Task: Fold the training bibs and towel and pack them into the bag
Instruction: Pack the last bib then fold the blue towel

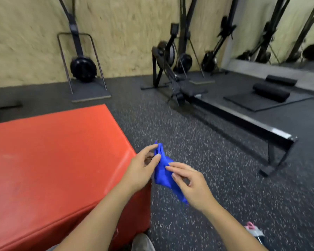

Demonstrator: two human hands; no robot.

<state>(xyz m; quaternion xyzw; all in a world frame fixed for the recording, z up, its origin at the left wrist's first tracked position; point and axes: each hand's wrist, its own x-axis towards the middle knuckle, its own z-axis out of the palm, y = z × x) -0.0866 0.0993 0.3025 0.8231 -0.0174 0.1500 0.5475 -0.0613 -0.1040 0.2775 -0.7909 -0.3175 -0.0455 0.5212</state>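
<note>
A red padded box [58, 163] fills the left, on dark speckled floor [225, 196]. Off its right corner, the left hand [143, 171] pinches the top of a bunched blue bib [161, 171], held in the air. The right hand [192, 185] pinches its lower side. A black bench [243, 124] and rowing machines [170, 57] stand before the tan wall [125, 24].

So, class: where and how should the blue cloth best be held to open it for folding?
Probably by the top edge of the blue cloth, one hand from each side: it hangs bunched between the left hand and right hand, so pulling apart should spread it.
</note>
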